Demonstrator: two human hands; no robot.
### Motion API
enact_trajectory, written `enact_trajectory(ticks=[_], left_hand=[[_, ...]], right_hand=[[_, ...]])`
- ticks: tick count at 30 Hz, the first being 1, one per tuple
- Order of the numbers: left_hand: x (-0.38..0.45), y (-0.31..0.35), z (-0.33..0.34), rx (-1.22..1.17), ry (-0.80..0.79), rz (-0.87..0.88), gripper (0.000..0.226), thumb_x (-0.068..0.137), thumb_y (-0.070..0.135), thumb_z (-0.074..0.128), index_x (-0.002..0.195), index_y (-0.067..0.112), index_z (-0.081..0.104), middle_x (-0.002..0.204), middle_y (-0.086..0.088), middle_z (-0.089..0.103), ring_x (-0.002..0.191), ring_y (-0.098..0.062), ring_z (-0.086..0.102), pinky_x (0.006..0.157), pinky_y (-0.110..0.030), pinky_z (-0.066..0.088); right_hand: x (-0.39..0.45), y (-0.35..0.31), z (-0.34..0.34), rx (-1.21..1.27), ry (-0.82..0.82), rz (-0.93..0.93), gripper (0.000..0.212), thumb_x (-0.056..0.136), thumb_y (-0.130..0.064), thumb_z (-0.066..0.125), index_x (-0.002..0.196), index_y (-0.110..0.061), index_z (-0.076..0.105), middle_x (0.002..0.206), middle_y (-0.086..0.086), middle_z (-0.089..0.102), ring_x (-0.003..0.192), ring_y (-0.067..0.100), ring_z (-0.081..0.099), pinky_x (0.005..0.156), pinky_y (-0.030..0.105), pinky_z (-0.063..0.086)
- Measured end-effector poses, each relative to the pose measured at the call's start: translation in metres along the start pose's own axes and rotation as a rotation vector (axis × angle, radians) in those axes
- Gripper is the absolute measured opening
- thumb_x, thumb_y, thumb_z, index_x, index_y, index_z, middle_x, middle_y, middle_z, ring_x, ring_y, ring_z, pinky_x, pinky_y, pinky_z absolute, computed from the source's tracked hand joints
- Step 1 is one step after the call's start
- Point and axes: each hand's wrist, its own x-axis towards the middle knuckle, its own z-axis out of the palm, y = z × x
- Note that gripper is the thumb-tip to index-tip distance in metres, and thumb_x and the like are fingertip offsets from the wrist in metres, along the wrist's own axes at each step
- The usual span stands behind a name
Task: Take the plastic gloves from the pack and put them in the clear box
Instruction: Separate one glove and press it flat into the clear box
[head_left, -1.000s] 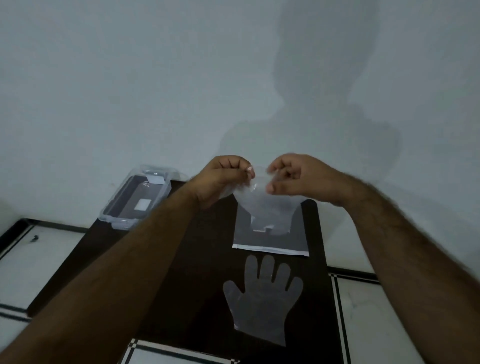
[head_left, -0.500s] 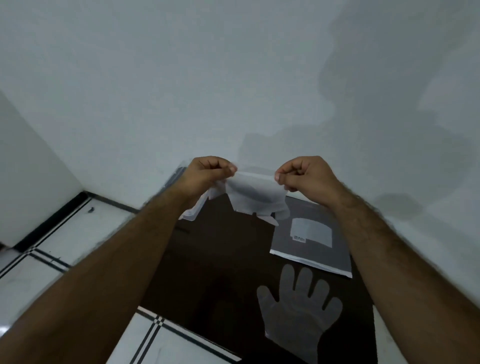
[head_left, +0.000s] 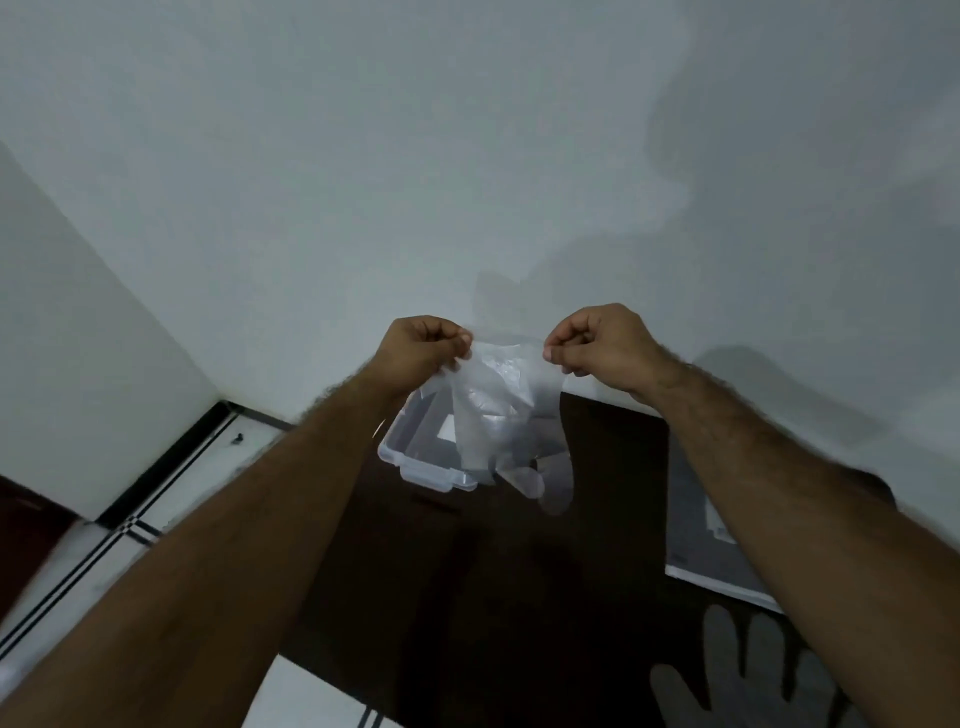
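Observation:
A see-through plastic glove (head_left: 501, 410) hangs fingers down in the air, pinched at its cuff by my left hand (head_left: 421, 348) and my right hand (head_left: 602, 345). Right behind and below it sits the clear box (head_left: 400, 452), open, on the dark table by the wall. The glove partly hides the box. The grey glove pack (head_left: 696, 540) lies flat at the right, half covered by my right forearm. A second plastic glove (head_left: 727, 675) lies spread flat on the table at the bottom right.
The dark table (head_left: 467, 597) stands against a plain white wall (head_left: 467, 182). White floor tiles with black lines (head_left: 104, 530) show at the left and beyond the table's near edge.
My two hands carried the glove leftward from above the pack to in front of the clear box. The view swung left, so the pack and flat glove slid to the right edge.

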Motion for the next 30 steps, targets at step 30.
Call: enact_trajectory(ticks=[30], left_hand=[[0.137,-0.110,-0.128,0.414,-0.353,0.697,0.024,0.102,0.026,0.069,0.121,0.015,0.080,0.123,-0.001,0.079,0.113,-0.018,0.076,0.093,-0.047,0.062]], right_hand=[[0.080,0.033,0.148,-0.289,0.127,-0.272,0.020,0.097,-0.021,0.074,0.114,-0.011,0.078,0.121,-0.002,0.078,0.114,0.009,0.072,0.097,0.035,0.061]])
